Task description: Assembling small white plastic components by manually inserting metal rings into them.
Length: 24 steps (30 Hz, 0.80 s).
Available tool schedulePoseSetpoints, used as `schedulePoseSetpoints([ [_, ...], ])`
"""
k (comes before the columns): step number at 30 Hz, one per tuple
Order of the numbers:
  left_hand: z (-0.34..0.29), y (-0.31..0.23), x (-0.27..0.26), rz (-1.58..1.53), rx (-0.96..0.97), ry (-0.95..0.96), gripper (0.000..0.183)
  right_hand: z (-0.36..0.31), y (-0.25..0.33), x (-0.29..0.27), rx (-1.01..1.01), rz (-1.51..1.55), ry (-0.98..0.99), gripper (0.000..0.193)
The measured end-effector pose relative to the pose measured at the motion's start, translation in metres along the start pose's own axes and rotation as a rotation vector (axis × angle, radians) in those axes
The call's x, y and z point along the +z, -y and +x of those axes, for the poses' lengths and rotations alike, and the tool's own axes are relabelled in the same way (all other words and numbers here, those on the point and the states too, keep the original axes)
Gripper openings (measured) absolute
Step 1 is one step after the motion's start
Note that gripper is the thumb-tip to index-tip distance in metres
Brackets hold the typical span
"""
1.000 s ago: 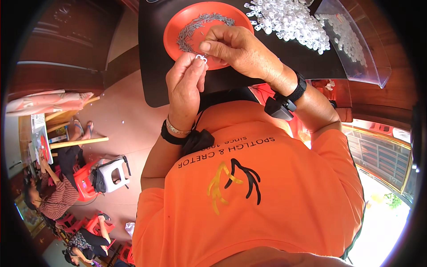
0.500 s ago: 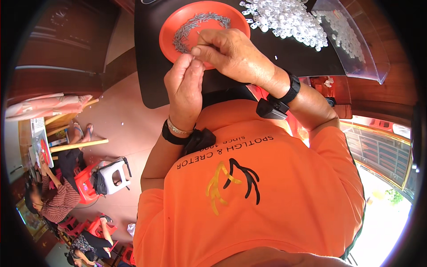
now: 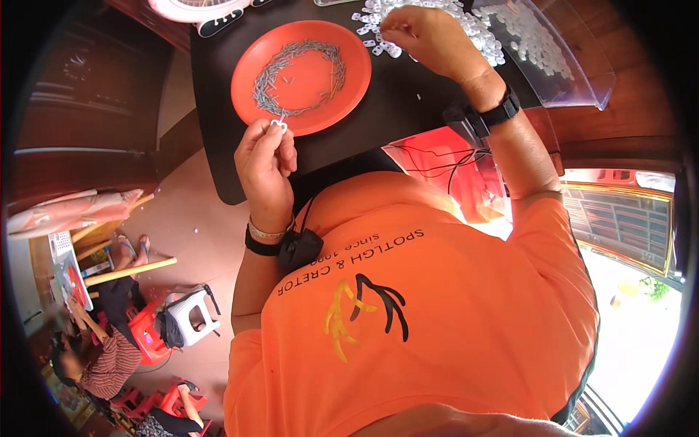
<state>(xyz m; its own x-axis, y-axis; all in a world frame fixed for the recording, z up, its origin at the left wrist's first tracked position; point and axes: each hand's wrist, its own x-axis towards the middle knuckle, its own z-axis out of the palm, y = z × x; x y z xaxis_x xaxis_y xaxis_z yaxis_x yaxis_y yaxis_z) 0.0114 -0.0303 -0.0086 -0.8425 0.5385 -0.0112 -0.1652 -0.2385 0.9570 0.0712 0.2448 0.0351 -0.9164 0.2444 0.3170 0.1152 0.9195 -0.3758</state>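
My left hand is closed in a pinch on a small white plastic cable clip, at the near rim of a red plate. A thin grey nail sticks up from the clip. Many short grey nails lie in a ring on the plate. Over the near left side of a heap of white clips is my right hand, its fingers bent together toward the thumb. Whatever those fingertips hold, if anything, is too small or hidden to make out.
The dark table carries the plate and heap. A clear plastic tray with more white pieces stands at the right. One loose white bit lies on the tabletop. Two people sit at the far left near a white stool.
My hands were together over the plate and are now apart. The right hand has moved right to the clip heap; the left has lowered slightly, its clip now showing. The view has shifted.
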Motion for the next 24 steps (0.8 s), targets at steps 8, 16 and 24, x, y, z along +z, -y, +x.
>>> schedulePoseSetpoints([
  [8,0.0,-0.001,0.005,-0.004,-0.044,0.075,0.017,-0.008,-0.042,0.03,-0.163,-0.195,-0.003,0.017],
  [16,-0.002,-0.004,0.012,-0.019,-0.038,0.039,0.018,-0.003,-0.05,0.033,-0.244,-0.315,-0.051,0.014],
  [24,0.002,-0.004,0.012,0.046,-0.003,0.102,0.02,-0.001,-0.022,-0.005,0.141,0.316,0.07,0.019],
])
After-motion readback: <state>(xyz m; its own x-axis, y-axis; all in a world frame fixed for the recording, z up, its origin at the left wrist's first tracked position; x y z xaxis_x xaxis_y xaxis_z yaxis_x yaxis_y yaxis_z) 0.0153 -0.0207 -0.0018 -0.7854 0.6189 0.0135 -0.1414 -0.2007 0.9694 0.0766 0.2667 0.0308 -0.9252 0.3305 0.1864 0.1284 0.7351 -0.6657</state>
